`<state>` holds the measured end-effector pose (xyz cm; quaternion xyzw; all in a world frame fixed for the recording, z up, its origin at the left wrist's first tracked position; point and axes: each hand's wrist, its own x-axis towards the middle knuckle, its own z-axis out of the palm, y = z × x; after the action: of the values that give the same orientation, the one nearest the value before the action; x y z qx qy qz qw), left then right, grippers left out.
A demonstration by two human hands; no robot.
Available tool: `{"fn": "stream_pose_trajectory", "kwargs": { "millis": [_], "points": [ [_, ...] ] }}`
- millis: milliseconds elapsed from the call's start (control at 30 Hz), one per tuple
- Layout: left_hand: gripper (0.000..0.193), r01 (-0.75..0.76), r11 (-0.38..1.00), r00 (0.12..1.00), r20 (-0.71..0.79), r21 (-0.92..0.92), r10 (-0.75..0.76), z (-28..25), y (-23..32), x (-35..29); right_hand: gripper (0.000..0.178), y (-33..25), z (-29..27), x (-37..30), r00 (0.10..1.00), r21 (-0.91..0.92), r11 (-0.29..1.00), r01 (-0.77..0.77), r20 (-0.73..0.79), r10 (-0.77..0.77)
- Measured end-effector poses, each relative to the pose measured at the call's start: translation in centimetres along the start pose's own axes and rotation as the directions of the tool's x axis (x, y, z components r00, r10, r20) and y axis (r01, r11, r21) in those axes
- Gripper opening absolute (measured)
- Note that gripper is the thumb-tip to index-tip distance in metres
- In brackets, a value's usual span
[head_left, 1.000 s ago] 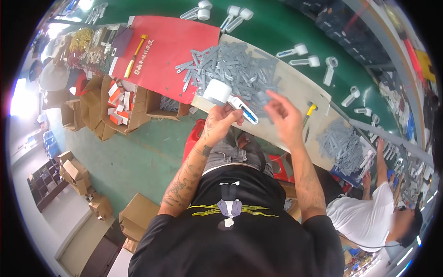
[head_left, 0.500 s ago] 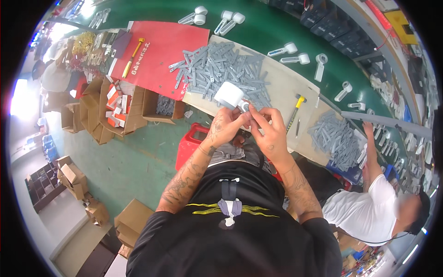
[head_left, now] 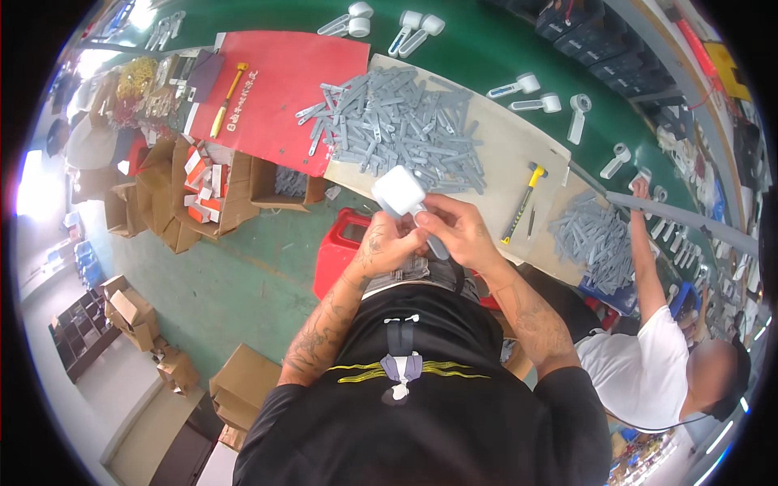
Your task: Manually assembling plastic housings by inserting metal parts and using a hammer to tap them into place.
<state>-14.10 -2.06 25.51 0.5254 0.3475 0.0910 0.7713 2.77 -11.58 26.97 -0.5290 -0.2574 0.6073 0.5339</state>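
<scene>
In front of my chest, a white handheld device (head_left: 398,191) with a bulky rounded head and a grey strip along its handle is held between my hands. The thumb and curled fingers of my left hand (head_left: 389,245) grip it just below the head. Around the handle, my right hand (head_left: 460,231) pinches with thumb and fingers; the grey end points down toward my lap. Just beyond lies a heap of grey strips (head_left: 397,121) on the pale tabletop. A yellow-and-black hammer (head_left: 523,202) rests right of my right hand, beside a thin dark tool (head_left: 531,223).
Similar white devices (head_left: 421,34) lie on the green conveyor (head_left: 478,49) behind the table. A red mat (head_left: 284,89) bears another hammer (head_left: 230,99). Cardboard boxes (head_left: 215,190) stand left, a red stool (head_left: 336,251) near me. At right, a co-worker (head_left: 632,364) reaches past more strips (head_left: 596,243).
The device has turned in my hands, so its handle and grey strip now show. My right hand has shifted onto the handle. The co-worker's arm has stretched farther toward the conveyor.
</scene>
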Motion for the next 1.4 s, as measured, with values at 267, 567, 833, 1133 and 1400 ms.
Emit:
{"fn": "stream_pose_trajectory", "kwargs": {
  "millis": [267,567,833,1133,1400],
  "points": [
    [0.041,-0.048,0.983,0.965,-0.263,-0.18,-0.001,-8.1,-2.3,0.1,0.034,8.1,-10.5,16.1,0.891,-0.143,0.978,-0.154,-0.449,0.074],
    [0.036,-0.002,0.923,0.935,-0.329,-0.385,-0.135,-11.8,-1.3,0.6,0.033,10.3,-19.0,28.2,0.517,-0.577,0.605,-0.549,-0.803,-0.296],
    [0.049,-0.08,0.768,0.979,-0.196,-0.636,-0.06,-10.0,-0.2,2.9,0.034,11.3,-21.0,27.1,0.477,-0.34,0.898,-0.281,-0.861,-0.177],
    [0.047,-0.151,0.923,0.988,-0.092,-0.353,0.126,-3.0,1.4,4.6,0.021,-1.3,-3.4,5.1,0.868,-0.307,0.937,0.165,-0.405,-0.286],
    [0.049,-0.121,0.958,0.988,0.067,-0.26,0.143,3.3,1.4,3.1,0.027,-1.4,0.0,-4.4,0.722,-0.716,0.66,0.229,-0.33,-0.609]
  ]
}}
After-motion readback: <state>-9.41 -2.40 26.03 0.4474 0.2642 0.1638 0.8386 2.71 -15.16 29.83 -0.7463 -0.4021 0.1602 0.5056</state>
